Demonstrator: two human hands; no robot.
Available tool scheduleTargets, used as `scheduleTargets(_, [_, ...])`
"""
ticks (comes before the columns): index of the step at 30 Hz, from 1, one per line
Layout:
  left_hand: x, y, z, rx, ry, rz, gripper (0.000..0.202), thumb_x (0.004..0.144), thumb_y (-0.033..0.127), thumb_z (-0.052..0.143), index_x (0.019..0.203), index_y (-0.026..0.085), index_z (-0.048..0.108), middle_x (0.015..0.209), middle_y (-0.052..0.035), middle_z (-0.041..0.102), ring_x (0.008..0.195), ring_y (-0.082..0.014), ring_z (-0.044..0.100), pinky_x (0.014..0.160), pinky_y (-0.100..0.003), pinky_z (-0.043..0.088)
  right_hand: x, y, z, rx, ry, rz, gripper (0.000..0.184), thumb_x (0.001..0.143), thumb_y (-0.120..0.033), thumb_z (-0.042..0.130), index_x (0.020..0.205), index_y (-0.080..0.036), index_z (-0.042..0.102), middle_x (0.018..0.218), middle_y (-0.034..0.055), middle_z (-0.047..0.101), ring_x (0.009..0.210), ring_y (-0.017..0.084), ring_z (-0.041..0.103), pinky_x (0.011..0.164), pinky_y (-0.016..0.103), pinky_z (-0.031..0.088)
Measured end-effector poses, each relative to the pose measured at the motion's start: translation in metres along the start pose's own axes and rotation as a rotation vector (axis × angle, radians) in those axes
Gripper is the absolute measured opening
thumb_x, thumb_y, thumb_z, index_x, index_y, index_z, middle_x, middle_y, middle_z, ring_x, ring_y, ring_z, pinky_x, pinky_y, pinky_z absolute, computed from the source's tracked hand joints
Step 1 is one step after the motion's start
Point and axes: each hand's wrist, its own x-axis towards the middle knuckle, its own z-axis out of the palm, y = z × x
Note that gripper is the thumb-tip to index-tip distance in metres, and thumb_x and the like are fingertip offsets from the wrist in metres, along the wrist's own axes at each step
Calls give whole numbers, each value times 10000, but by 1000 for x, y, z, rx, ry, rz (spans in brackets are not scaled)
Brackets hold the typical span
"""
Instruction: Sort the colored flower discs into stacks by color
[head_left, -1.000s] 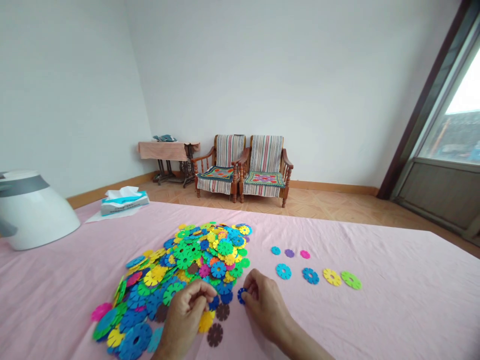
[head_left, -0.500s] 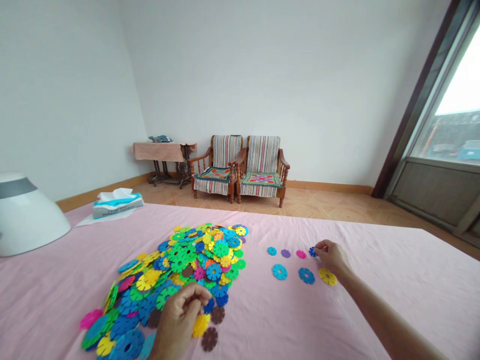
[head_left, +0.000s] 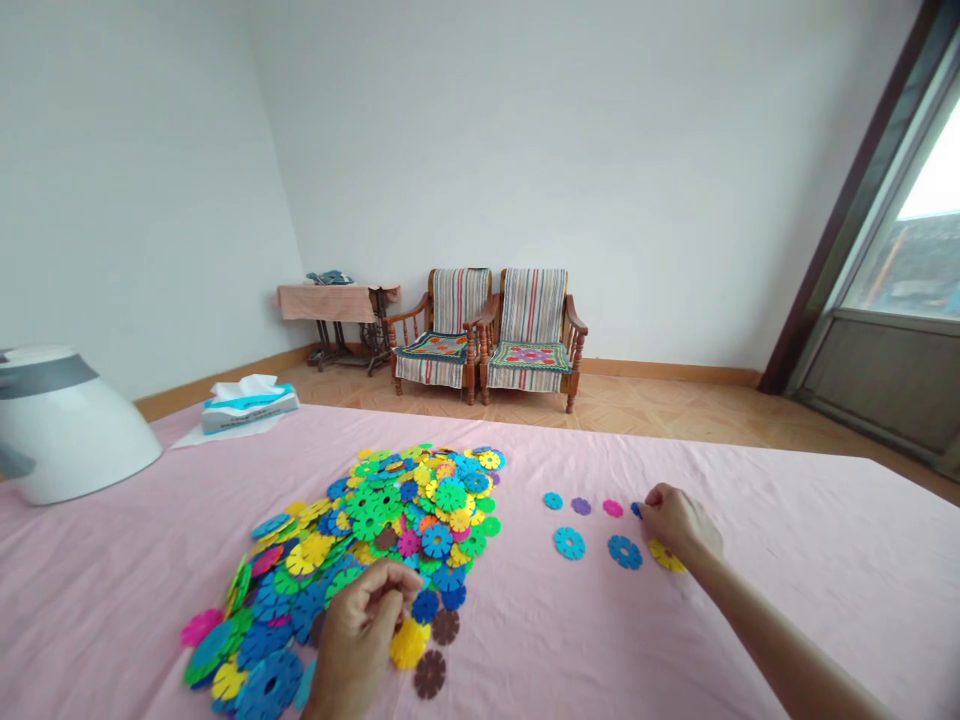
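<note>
Head view, only one: right hand (head_left: 681, 522) in a narrow thumb-and-finger pinch on a small dark blue disc (head_left: 636, 509), gripped by its right edge; can't tell if the cloth takes its weight. Edge grip looks chosen because the part is thin and flat. Left of that pinch, in line: pink disc (head_left: 613, 509), purple disc (head_left: 581, 506), small light blue disc (head_left: 553, 501). Nearer the wearer, a row of larger ones: yellow disc (head_left: 670, 563) partly under the right hand, blue disc (head_left: 624, 562) and large light blue disc (head_left: 570, 553) left of it. Gaps between them, no overlap, probably so each reads as a separate piece. Left hand (head_left: 362, 625) is curled over the near right edge of the disc pile (head_left: 390, 520), fingertips close together; can't tell if anything's in them. Parked there, I'd guess, to stay close to supply. Just right of it, two brown discs (head_left: 430, 674). Pile isn't in any container, loose on the pink cloth (head_left: 562, 640). Containers: beyond and left of the left hand, tissue box (head_left: 251, 408), tissue (head_left: 246, 386) sticking out the top; further left, white jug (head_left: 82, 440), contents hidden.
</note>
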Motion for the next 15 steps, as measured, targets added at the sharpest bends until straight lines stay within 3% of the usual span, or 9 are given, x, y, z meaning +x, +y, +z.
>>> scheduleTargets(4, [-1, 4, -1, -29, 49, -1, 150, 628, 278, 561, 639, 181, 675, 503, 20, 575, 481, -139, 539, 463, -214, 428, -9, -8, -6, -38, 44, -66, 111, 782, -257, 520, 806, -200, 612, 904, 115, 653, 768, 249, 625, 591, 309, 368])
scheduleTargets(7, [0, 9, -2, -32, 71, 8, 156, 625, 288, 571, 663, 184, 681, 533, 16, 601, 508, -151, 561, 484, -225, 451, -24, -23, -6, -36, 58, -167, 134, 822, -242, 472, 844, -209, 600, 937, 84, 636, 812, 225, 605, 656, 307, 375])
scheduleTargets(10, [1, 12, -4, -43, 91, 11, 173, 624, 302, 590, 698, 179, 687, 602, -2, 637, 543, -161, 578, 504, -239, 466, -53, -44, -2, 21, 20, -324, 140, 848, -240, 452, 800, -220, 582, 844, 31, 623, 751, 172, 588, 671, 272, 378])
scheduleTargets(15, [2, 14, -5, -52, 121, -7, 210, 642, 338, 623, 744, 168, 690, 641, -17, 638, 603, -178, 591, 526, -247, 467, -120, -80, 0, 196, -120, -588, 164, 838, -170, 434, 761, -200, 576, 761, 23, 601, 703, 166, 574, 658, 270, 382])
